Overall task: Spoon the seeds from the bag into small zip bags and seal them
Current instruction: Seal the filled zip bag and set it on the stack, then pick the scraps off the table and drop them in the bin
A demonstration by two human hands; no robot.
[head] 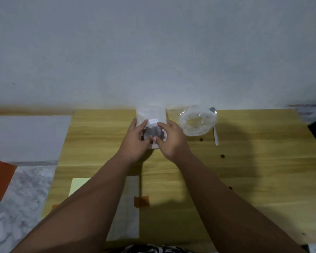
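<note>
I see both hands gripping a small zip bag (152, 125) over the wooden table (244, 170), left hand (135, 141) and right hand (169, 141) pinching its lower part, dark seeds (154, 133) inside between the fingers. Right of the grip: open clear bag (197, 123), spoon (215, 132), loose seeds (222, 156).

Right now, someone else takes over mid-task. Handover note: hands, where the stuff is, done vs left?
Left hand and right hand: both hold the small zip bag over the far middle of the table, fingers pinching its lower part.
Small zip bag: dark seeds inside; whether the zip is closed cannot be told.
Big clear bag: right of the hands, mouth open, looks nearly empty.
Spoon: lying beside the big bag, not in hand.
Loose seeds scattered on the table, right side.
Done: this bag filled. Left: confirm seal, gather strays.
</note>
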